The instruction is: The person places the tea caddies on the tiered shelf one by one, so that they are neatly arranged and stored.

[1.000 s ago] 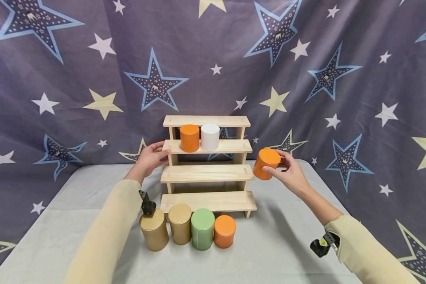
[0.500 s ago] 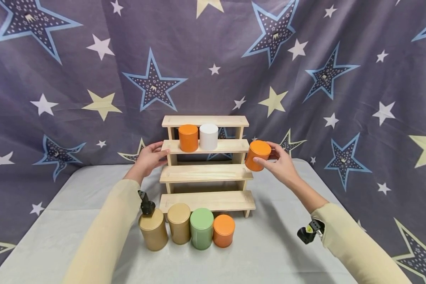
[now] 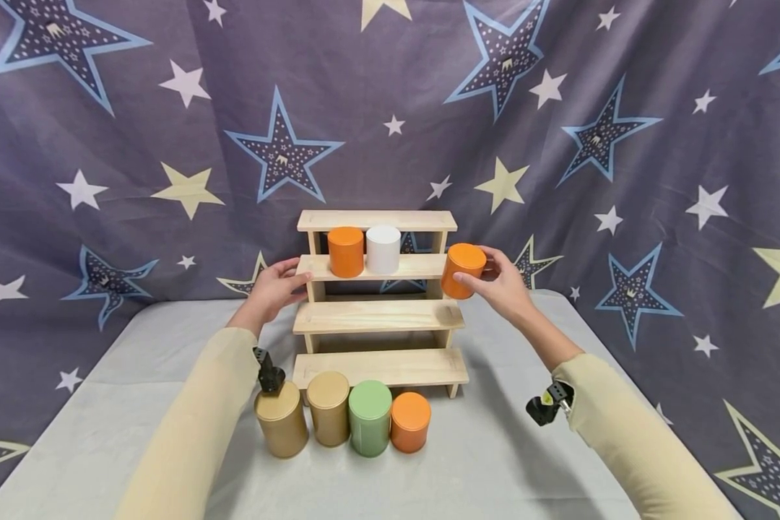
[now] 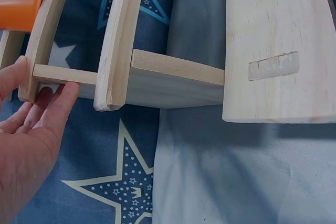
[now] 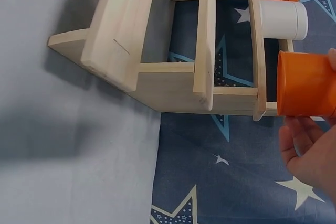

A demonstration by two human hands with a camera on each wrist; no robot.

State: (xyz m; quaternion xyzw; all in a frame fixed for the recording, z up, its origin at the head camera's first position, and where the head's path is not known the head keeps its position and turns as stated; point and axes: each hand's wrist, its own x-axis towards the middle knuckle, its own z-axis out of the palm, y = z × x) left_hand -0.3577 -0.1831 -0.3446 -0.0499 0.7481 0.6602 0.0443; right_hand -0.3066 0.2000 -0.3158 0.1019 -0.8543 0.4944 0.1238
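Curtain: starry, across the upper frame.
Desk: pale cloth, lower frame.
Shelf: wooden, four steps, centre.
Left hand: left of centre, pinching the left end of the shelf's second step from the top.
Right hand: right of centre, thumb and fingers curled round an orange can.
Tall cans: two gold cans, one green can, lower centre.
Held can: just left of the right hand's palm, well apart from the left hand, by the second step's right end; contact unclear.
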